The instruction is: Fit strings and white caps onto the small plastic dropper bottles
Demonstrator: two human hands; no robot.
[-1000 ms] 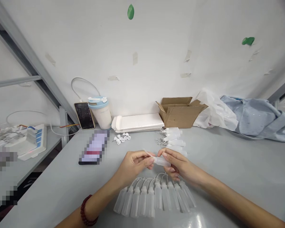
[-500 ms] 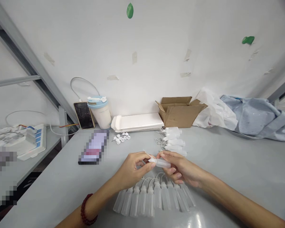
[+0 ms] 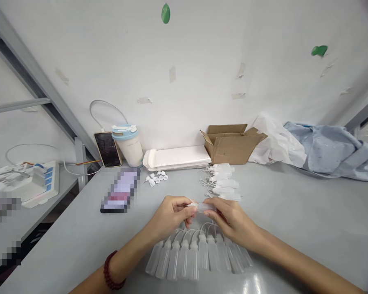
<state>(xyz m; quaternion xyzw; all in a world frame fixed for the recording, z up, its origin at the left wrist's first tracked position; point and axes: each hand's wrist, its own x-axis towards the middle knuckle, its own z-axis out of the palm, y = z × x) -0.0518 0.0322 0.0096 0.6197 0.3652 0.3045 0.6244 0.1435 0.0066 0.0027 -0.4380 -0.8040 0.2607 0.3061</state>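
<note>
Between my two hands a small translucent bottle lies on its side above the table. My left hand pinches its nozzle end, where a white tip shows. The bottle's body is gripped by my right hand, fingers on top and thumb below. Just under the hands, a row of similar bottles with curved thin tubes at their necks lies on the table. Several more bottles lie stacked behind my right hand. A group of small white caps sits further back on the left.
On the grey table stand an open cardboard box, flat white boxes, a lidded cup and a phone. Another phone lies flat. A plastic bag and blue cloth are back right.
My right hand has turned over the bottle, its fingers now closed round the body from above. My left hand stays at the nozzle end, with its lower fingers curled into view.
</note>
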